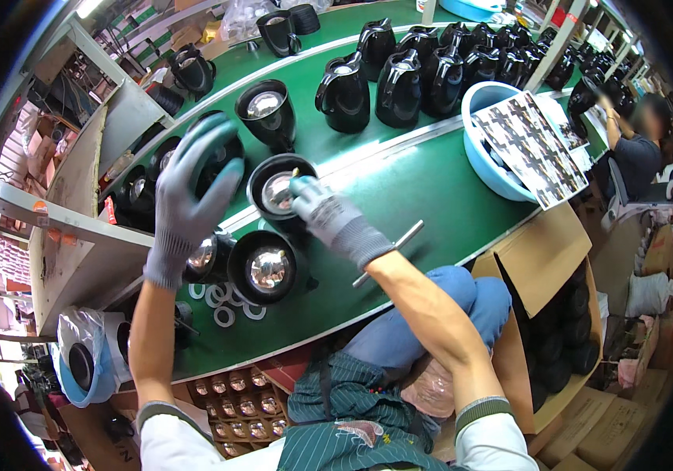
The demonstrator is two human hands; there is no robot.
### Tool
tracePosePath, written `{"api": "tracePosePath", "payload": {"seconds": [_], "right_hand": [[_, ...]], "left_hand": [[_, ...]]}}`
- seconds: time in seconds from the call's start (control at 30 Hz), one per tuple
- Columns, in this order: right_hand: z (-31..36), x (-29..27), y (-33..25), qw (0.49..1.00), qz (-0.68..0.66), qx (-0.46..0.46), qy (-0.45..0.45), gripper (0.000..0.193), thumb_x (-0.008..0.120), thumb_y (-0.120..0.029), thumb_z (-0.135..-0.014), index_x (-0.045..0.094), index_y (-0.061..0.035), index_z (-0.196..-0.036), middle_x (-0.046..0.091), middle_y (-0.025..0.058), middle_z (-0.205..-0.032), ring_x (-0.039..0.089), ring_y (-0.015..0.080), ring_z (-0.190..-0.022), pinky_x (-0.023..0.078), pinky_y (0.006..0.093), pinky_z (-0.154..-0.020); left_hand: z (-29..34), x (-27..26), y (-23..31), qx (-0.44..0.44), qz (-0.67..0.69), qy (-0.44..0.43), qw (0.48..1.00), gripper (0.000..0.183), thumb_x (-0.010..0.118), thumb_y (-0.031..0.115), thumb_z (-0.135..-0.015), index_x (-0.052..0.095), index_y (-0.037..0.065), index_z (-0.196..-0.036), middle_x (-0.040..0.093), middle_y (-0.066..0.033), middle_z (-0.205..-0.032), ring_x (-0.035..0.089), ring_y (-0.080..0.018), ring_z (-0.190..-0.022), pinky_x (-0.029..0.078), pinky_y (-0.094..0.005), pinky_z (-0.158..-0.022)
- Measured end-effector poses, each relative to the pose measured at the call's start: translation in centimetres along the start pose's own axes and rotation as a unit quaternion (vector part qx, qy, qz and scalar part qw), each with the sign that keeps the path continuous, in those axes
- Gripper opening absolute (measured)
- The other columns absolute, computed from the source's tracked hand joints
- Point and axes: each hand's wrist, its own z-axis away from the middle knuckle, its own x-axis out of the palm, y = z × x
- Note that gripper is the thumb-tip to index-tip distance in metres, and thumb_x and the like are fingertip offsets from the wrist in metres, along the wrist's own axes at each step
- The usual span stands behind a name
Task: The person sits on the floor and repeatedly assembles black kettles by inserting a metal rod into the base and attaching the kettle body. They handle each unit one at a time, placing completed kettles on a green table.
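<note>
My left hand, in a grey glove, is raised with its fingers spread and holds nothing. It hovers in front of black jug bodies at the left. My right hand, also gloved, reaches to the mouth of a black jug body with a shiny silver inside. Its fingertips are pinched at the inner rim; a small yellowish bit shows there, too small to name. Closer to me stands another open jug body, silver within. White rings lie beside it. A metal rod rests right of my right wrist.
Several black jugs with handles stand in rows along the far green belt. A light-blue tub carries a patterned card sheet. Beside my knees is a cardboard box of black round parts. A person sits far right.
</note>
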Motion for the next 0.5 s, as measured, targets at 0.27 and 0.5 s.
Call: {"api": "tracePosePath", "payload": {"seconds": [0.27,0.5], "right_hand": [[13.7,-16.1,0.7,0.88,-0.306,0.3,0.205,0.048,0.087,-0.013,-0.076,0.067,0.0,-0.117,0.064,0.0181,-0.138,0.066,0.031,-0.121,0.053,0.0404,-0.103],[30.1,-27.2,-7.1,0.771,-0.36,0.505,0.145,0.053,0.085,0.005,-0.075,0.064,0.0033,-0.125,0.076,0.0113,-0.103,0.074,0.0168,-0.09,0.063,0.0296,-0.078]], "left_hand": [[9.6,2.4,8.3,-0.088,0.2,0.038,0.975,0.057,0.056,-0.004,-0.089,0.051,-0.008,-0.146,0.054,-0.0222,-0.151,0.054,-0.0316,-0.138,0.044,-0.0408,-0.114],[10.2,12.2,14.1,0.017,0.301,-0.13,0.945,0.061,0.068,0.02,-0.091,0.051,-0.007,-0.143,0.06,-0.0221,-0.141,0.062,-0.031,-0.126,0.049,-0.0408,-0.108]]}}
